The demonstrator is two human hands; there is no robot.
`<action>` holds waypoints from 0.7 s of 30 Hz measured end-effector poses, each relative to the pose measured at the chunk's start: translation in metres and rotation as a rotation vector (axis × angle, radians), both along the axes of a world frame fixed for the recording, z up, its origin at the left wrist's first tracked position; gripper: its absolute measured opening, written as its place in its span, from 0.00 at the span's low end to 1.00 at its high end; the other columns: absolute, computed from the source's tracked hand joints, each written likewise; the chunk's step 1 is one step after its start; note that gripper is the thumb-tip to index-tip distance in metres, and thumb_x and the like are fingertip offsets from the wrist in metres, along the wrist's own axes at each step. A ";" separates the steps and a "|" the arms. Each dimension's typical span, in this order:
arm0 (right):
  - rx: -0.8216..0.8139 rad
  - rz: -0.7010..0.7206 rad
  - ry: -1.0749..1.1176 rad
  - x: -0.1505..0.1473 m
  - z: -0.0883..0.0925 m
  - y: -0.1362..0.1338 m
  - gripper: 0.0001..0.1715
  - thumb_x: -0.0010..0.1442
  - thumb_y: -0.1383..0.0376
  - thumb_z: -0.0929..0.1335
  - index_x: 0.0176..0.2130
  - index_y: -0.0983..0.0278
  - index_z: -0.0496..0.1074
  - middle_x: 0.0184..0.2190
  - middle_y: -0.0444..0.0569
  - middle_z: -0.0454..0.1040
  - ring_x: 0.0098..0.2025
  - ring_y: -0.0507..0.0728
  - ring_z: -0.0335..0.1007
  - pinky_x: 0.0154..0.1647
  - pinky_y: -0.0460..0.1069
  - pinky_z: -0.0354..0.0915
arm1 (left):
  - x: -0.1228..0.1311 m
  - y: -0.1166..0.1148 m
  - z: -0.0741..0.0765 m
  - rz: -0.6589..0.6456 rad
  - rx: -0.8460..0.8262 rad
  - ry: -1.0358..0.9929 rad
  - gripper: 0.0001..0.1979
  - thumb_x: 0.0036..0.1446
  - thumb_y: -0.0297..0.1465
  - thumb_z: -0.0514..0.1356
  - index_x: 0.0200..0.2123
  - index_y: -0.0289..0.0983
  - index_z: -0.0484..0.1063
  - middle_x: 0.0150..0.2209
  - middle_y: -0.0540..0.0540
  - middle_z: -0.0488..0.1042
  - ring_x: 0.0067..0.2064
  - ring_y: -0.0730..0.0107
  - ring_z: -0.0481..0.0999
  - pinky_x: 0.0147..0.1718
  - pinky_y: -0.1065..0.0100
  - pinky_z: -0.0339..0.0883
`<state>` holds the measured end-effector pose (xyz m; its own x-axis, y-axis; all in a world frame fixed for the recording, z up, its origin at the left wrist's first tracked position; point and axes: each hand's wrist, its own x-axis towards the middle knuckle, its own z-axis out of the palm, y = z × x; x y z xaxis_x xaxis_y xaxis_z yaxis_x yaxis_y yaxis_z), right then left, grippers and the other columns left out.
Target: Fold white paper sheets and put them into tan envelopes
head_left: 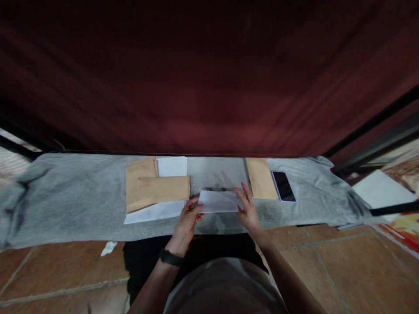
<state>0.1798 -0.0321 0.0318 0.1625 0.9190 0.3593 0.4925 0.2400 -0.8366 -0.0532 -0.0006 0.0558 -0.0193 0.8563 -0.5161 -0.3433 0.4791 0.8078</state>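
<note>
Pinching a white paper rectangle (218, 202) in my left hand (187, 218), right hand (248, 213) spanning its opposite edge, grip unclear, I'm judging it light, creasable, best edge-held.

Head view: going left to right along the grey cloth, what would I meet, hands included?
Overlapping brown envelopes → left hand → white paper → right hand → single brown envelope → phone. White sheets overlapped by the left-hand envelopes are left out.
</note>
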 end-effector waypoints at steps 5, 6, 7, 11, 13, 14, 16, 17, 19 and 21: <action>-0.066 0.070 -0.112 0.005 0.013 0.004 0.13 0.65 0.58 0.65 0.35 0.59 0.77 0.38 0.48 0.79 0.47 0.59 0.73 0.56 0.57 0.64 | 0.002 0.002 0.014 -0.057 0.029 -0.192 0.21 0.44 0.37 0.69 0.42 0.36 0.74 0.28 0.49 0.78 0.26 0.72 0.76 0.28 0.71 0.67; -0.116 0.025 -0.066 0.003 0.014 0.006 0.16 0.65 0.54 0.65 0.32 0.60 0.75 0.31 0.46 0.76 0.38 0.57 0.73 0.47 0.53 0.67 | 0.002 0.003 0.014 -0.085 0.031 -0.211 0.20 0.46 0.42 0.67 0.39 0.35 0.74 0.28 0.46 0.78 0.27 0.70 0.76 0.29 0.70 0.67; -0.160 -0.023 -0.006 0.000 0.013 0.008 0.20 0.64 0.51 0.66 0.29 0.61 0.73 0.25 0.44 0.73 0.32 0.55 0.69 0.39 0.50 0.67 | 0.001 0.005 0.013 -0.108 0.036 -0.202 0.20 0.48 0.45 0.66 0.36 0.35 0.73 0.28 0.45 0.78 0.28 0.69 0.76 0.29 0.69 0.67; -0.277 -0.087 0.242 -0.015 0.002 0.013 0.24 0.61 0.44 0.66 0.29 0.61 0.69 0.21 0.40 0.65 0.24 0.52 0.61 0.24 0.46 0.59 | -0.001 0.007 -0.002 -0.171 0.182 0.205 0.19 0.49 0.48 0.64 0.30 0.38 0.72 0.24 0.51 0.72 0.26 0.71 0.70 0.26 0.70 0.60; -0.321 -0.097 0.283 -0.020 -0.005 0.012 0.24 0.61 0.44 0.65 0.30 0.61 0.69 0.20 0.40 0.64 0.23 0.52 0.60 0.23 0.46 0.58 | -0.001 0.008 -0.010 -0.214 0.248 0.416 0.13 0.48 0.43 0.65 0.26 0.39 0.72 0.21 0.54 0.68 0.25 0.71 0.67 0.26 0.70 0.57; -0.330 -0.110 0.265 -0.020 -0.008 0.012 0.23 0.61 0.44 0.65 0.30 0.61 0.69 0.20 0.40 0.64 0.23 0.52 0.60 0.22 0.46 0.58 | -0.001 0.009 -0.014 -0.225 0.259 0.474 0.11 0.48 0.40 0.65 0.24 0.39 0.71 0.20 0.54 0.66 0.25 0.71 0.67 0.26 0.70 0.57; -0.323 -0.151 0.165 -0.020 -0.014 0.011 0.22 0.61 0.46 0.65 0.33 0.61 0.71 0.20 0.40 0.65 0.23 0.53 0.61 0.24 0.46 0.59 | 0.002 0.012 -0.020 -0.217 0.254 0.515 0.09 0.50 0.36 0.64 0.22 0.40 0.69 0.19 0.55 0.65 0.25 0.71 0.67 0.27 0.70 0.56; -0.314 -0.178 0.096 -0.019 -0.017 0.010 0.21 0.62 0.47 0.65 0.36 0.62 0.72 0.21 0.41 0.67 0.24 0.54 0.63 0.26 0.47 0.61 | 0.003 0.014 -0.023 -0.218 0.248 0.532 0.09 0.51 0.34 0.63 0.22 0.40 0.68 0.19 0.55 0.65 0.24 0.71 0.67 0.27 0.70 0.56; -0.299 -0.224 -0.051 -0.017 -0.021 0.010 0.21 0.64 0.51 0.64 0.47 0.63 0.73 0.26 0.45 0.72 0.28 0.56 0.68 0.31 0.49 0.65 | 0.007 0.016 -0.026 -0.228 0.232 0.563 0.08 0.54 0.33 0.61 0.24 0.41 0.67 0.18 0.55 0.65 0.22 0.71 0.68 0.26 0.70 0.56; -0.262 -0.261 -0.203 -0.016 -0.024 0.009 0.24 0.66 0.57 0.62 0.56 0.65 0.69 0.34 0.52 0.76 0.36 0.60 0.72 0.39 0.53 0.68 | 0.011 0.018 -0.028 -0.237 0.215 0.592 0.07 0.54 0.31 0.61 0.26 0.41 0.67 0.18 0.55 0.66 0.20 0.71 0.68 0.25 0.70 0.55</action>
